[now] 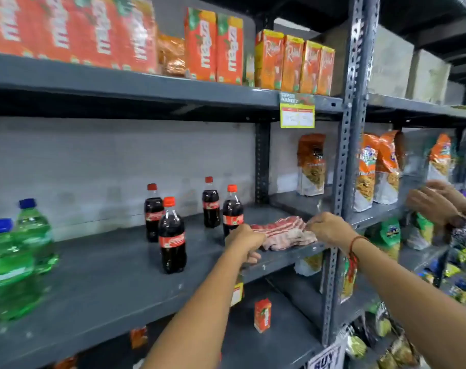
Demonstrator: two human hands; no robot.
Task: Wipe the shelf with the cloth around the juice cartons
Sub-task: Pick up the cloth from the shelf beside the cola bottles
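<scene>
A red-and-white striped cloth (285,231) lies bunched on the right part of the middle grey shelf (114,278). My left hand (243,242) grips its left end at the shelf's front edge. My right hand (329,227) pinches its right end, a red thread around that wrist. Orange juice cartons (293,62) stand in rows on the upper shelf (146,81), well above both hands. One small orange carton (262,315) stands on the lower shelf.
Several cola bottles (171,235) stand just left of the cloth, green bottles (13,267) at far left. A slotted upright post (343,169) rises right of the cloth. Snack bags (373,169) fill the right bay, where another person's hands (437,203) reach.
</scene>
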